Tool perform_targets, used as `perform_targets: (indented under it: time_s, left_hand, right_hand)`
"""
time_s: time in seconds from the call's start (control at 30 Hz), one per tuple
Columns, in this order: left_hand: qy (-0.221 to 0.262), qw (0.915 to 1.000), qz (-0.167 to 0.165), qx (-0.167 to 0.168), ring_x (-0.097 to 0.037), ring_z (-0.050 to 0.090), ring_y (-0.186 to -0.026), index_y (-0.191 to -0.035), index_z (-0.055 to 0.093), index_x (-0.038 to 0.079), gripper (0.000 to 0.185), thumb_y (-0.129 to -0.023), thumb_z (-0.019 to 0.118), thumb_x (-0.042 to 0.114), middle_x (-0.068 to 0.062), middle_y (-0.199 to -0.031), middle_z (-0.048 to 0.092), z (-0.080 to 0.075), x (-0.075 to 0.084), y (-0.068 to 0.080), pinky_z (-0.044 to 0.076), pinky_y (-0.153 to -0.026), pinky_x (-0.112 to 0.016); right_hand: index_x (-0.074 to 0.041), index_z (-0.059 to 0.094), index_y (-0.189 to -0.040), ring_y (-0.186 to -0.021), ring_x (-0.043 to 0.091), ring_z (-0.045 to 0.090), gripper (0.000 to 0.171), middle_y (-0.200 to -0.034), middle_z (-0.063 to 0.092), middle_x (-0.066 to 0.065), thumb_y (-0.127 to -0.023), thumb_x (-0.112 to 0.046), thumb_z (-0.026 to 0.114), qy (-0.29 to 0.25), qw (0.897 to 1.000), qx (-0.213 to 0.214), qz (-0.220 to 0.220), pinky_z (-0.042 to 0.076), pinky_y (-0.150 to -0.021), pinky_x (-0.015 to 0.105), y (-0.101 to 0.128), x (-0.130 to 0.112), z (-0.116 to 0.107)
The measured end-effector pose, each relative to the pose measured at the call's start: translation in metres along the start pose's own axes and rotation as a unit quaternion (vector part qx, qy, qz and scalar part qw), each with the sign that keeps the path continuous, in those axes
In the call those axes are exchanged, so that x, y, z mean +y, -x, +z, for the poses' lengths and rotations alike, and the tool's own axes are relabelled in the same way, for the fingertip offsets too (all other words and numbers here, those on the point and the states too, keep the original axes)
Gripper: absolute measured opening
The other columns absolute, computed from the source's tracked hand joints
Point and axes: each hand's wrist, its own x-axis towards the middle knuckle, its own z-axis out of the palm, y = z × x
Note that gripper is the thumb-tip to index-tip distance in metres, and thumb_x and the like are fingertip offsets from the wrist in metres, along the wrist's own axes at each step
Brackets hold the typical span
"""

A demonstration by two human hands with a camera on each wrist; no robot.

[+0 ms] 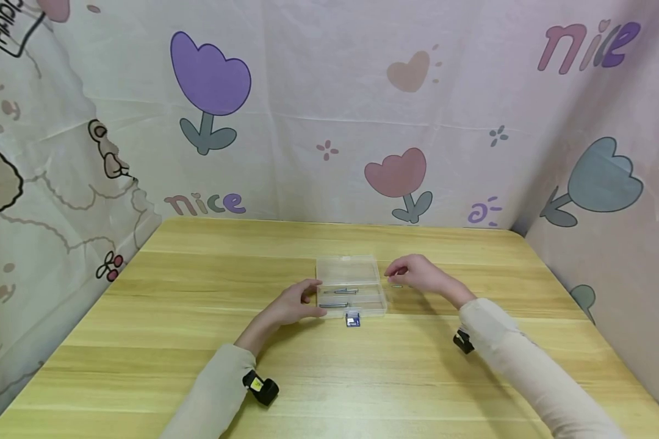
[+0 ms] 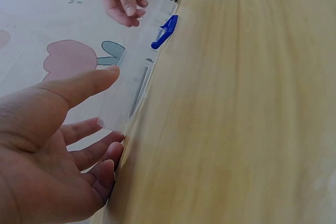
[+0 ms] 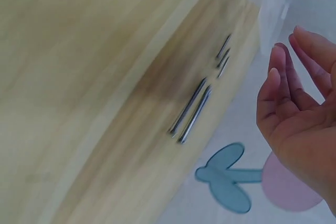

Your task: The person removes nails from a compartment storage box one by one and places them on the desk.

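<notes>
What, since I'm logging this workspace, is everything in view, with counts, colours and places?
Plastic case: 1, clear, lid open, on the table
Clasp: 1, blue, front of the case
Nails in case: several, exact count unclear, silvery, in its compartments
Loose nails: 5, silvery, on the table right of the case
Table: 1, yellow wood-grain, under the case
Patterned cloth: count unclear, pale with coloured prints, behind and beside the table
Wrist cameras: 2, black, one at each wrist
Sleeves: 2, cream, on both arms
Left hand: 1, at the case's left edge
Right hand: 1, above the table, right of the case
</notes>
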Motion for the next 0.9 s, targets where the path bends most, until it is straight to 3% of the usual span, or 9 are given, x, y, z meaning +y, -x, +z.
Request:
perform_targets:
  time_s: [0.27, 0.53, 0.9]
  left_hand:
    - [-0.001, 1.0000, -0.001, -0.001, -0.024, 0.046, -0.102, -0.141, 0.048, 0.007, 0.071, -0.079, 0.081, 0.019, -0.012, -0.135, 0.053, 0.000, 0.000, -0.001, 0.040, -0.083, -0.039]
    - [-0.005, 1.0000, 0.000, -0.007, -0.027, 0.047, -0.107, -0.141, 0.047, 0.007, 0.071, -0.080, 0.080, 0.019, -0.014, -0.137, 0.051, -0.001, 0.000, 0.001, 0.041, -0.089, -0.042]
    - [-0.008, 1.0000, -0.003, 0.000, -0.026, 0.048, -0.104, -0.140, 0.049, 0.008, 0.070, -0.079, 0.081, 0.020, -0.012, -0.133, 0.054, 0.000, 0.001, 0.000, 0.041, -0.087, -0.042]
  right_hand:
    - [0.001, 0.073, -0.095, -0.086, 0.020, 0.059, 0.010, -0.094, 0.068, 0.007, -0.087, -0.002, 0.067, 0.043, 0.998, -0.015, -0.053, 0.048, -0.077, 0.036, -0.015, -0.014, 0.015]
    - [-0.002, 0.075, -0.094, -0.091, 0.022, 0.059, 0.011, -0.097, 0.068, 0.007, -0.086, 0.000, 0.067, 0.057, 0.996, -0.029, -0.065, 0.048, -0.082, 0.037, -0.028, -0.025, 0.031]
    - [-0.003, 0.076, -0.091, -0.088, 0.019, 0.059, 0.009, -0.093, 0.068, 0.005, -0.085, -0.001, 0.070, 0.061, 0.994, -0.041, -0.078, 0.048, -0.082, 0.037, -0.037, -0.033, 0.044]
